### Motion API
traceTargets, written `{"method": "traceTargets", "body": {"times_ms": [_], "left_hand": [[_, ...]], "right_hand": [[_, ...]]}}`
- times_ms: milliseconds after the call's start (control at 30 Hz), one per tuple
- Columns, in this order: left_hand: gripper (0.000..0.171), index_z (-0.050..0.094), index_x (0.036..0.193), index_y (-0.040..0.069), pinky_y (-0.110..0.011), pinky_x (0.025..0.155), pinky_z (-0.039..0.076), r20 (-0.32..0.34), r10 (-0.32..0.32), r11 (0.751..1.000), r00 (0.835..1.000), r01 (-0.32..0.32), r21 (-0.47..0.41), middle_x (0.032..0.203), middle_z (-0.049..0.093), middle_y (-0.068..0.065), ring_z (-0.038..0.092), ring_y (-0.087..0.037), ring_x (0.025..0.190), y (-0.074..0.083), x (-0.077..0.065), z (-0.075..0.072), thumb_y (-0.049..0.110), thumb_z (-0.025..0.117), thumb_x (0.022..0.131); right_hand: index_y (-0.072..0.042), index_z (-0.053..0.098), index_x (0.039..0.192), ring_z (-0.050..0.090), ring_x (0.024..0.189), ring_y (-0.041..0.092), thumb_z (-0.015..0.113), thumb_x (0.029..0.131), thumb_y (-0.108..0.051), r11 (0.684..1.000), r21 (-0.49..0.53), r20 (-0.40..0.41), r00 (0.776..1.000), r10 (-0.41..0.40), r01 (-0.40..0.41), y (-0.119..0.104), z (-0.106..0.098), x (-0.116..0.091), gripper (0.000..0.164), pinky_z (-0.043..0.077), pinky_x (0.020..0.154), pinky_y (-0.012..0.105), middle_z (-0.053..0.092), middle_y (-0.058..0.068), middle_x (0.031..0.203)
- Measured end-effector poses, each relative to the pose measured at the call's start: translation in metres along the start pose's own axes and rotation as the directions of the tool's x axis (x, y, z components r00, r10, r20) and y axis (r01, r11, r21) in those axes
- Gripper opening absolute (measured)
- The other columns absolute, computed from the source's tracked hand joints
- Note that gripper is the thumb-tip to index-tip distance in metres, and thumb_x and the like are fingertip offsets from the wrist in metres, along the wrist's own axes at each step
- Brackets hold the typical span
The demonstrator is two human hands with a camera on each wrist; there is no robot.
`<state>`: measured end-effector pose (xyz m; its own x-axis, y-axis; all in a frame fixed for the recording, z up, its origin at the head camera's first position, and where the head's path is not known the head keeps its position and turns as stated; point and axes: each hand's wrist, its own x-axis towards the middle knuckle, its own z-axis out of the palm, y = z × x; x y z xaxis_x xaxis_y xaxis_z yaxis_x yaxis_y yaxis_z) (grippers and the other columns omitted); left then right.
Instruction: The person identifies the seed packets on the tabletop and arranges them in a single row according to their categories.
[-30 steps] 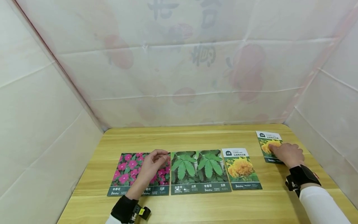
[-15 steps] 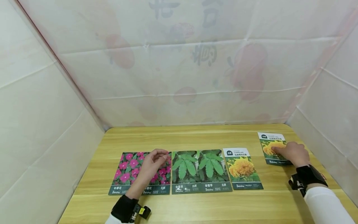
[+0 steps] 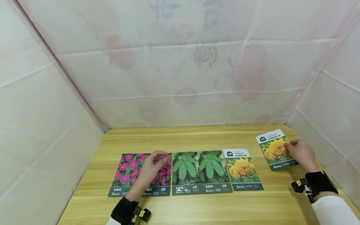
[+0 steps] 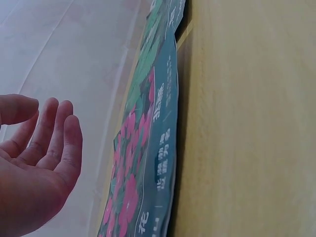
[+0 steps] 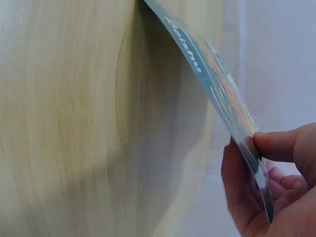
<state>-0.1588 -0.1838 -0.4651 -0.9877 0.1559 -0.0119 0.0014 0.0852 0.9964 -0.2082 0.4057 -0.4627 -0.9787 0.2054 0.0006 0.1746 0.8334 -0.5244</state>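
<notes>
My right hand pinches the right edge of a seed packet with a yellow flower picture, thumb on its face and fingers behind. In the right wrist view the packet tilts up off the wood, its near side raised. My left hand hovers over two packets with pink flowers, its fingers loosely bent and holding nothing. The left wrist view shows that hand apart from the pink packets. It hides part of the right-hand pink packet.
Two green-leaf packets lie beside the pink ones in a row on the wooden table. Another yellow-flower packet ends the row on the right. White sheet walls stand at the back and both sides.
My right hand has shifted to the right edge of the yellow-flower packet, now pinching it and turning and lifting that side. The left hand stays over the pink packets.
</notes>
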Motion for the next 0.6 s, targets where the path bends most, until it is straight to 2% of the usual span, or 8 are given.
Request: {"method": "traceTargets", "body": {"times_ms": [33, 133, 333, 500, 600], "left_hand": [[0.03, 0.058, 0.134, -0.006, -0.047, 0.1, 0.056, 0.0, -0.001, 1.0, 1.0, 0.001, -0.003, 0.124, 0.064, -0.03, 0.063, -0.045, 0.117, 0.0, 0.0, 0.0, 0.007, 0.06, 0.106], [0.031, 0.058, 0.134, -0.006, -0.047, 0.1, 0.056, -0.004, -0.006, 1.0, 1.0, 0.006, -0.007, 0.124, 0.064, -0.03, 0.063, -0.046, 0.117, 0.0, 0.0, 0.0, 0.008, 0.06, 0.106], [0.032, 0.058, 0.133, -0.005, -0.046, 0.099, 0.056, 0.001, -0.02, 1.0, 1.0, 0.02, -0.021, 0.124, 0.065, -0.028, 0.063, -0.045, 0.116, 0.0, -0.001, 0.0, 0.011, 0.062, 0.106], [0.034, 0.058, 0.133, -0.006, -0.046, 0.099, 0.057, 0.002, -0.017, 0.999, 1.0, 0.017, -0.031, 0.124, 0.065, -0.029, 0.063, -0.046, 0.115, -0.001, 0.0, 0.0, 0.012, 0.063, 0.105], [0.034, 0.059, 0.133, -0.006, -0.046, 0.098, 0.057, -0.004, -0.015, 1.0, 1.0, 0.015, -0.024, 0.123, 0.065, -0.028, 0.064, -0.046, 0.114, -0.002, 0.0, -0.001, 0.013, 0.063, 0.105]], "right_hand": [[0.02, 0.056, 0.12, 0.055, 0.083, 0.044, 0.049, 0.109, -0.026, 1.0, 0.024, 0.004, 1.0, 0.015, -0.015, -0.001, -0.001, -0.001, 0.047, 0.042, 0.069, 0.049, 0.061, 0.031, 0.097], [0.022, 0.051, 0.128, 0.056, 0.097, 0.053, 0.051, 0.11, -0.029, 0.998, 0.055, 0.004, 0.999, 0.041, -0.042, -0.003, -0.002, -0.002, 0.055, 0.047, 0.074, 0.055, 0.056, 0.042, 0.117], [0.022, 0.05, 0.129, 0.056, 0.102, 0.055, 0.049, 0.11, -0.035, 0.995, 0.086, 0.012, 0.998, 0.058, -0.059, -0.009, -0.006, -0.008, 0.059, 0.049, 0.072, 0.052, 0.054, 0.044, 0.122], [0.021, 0.048, 0.13, 0.057, 0.105, 0.057, 0.048, 0.11, -0.038, 0.99, 0.116, 0.036, 0.997, 0.071, -0.075, -0.013, -0.009, -0.016, 0.062, 0.052, 0.067, 0.041, 0.053, 0.047, 0.125], [0.021, 0.045, 0.132, 0.057, 0.108, 0.058, 0.047, 0.111, -0.038, 0.988, 0.14, 0.067, 0.996, 0.064, -0.072, -0.014, -0.01, -0.021, 0.063, 0.053, 0.067, 0.04, 0.051, 0.049, 0.128]]}}
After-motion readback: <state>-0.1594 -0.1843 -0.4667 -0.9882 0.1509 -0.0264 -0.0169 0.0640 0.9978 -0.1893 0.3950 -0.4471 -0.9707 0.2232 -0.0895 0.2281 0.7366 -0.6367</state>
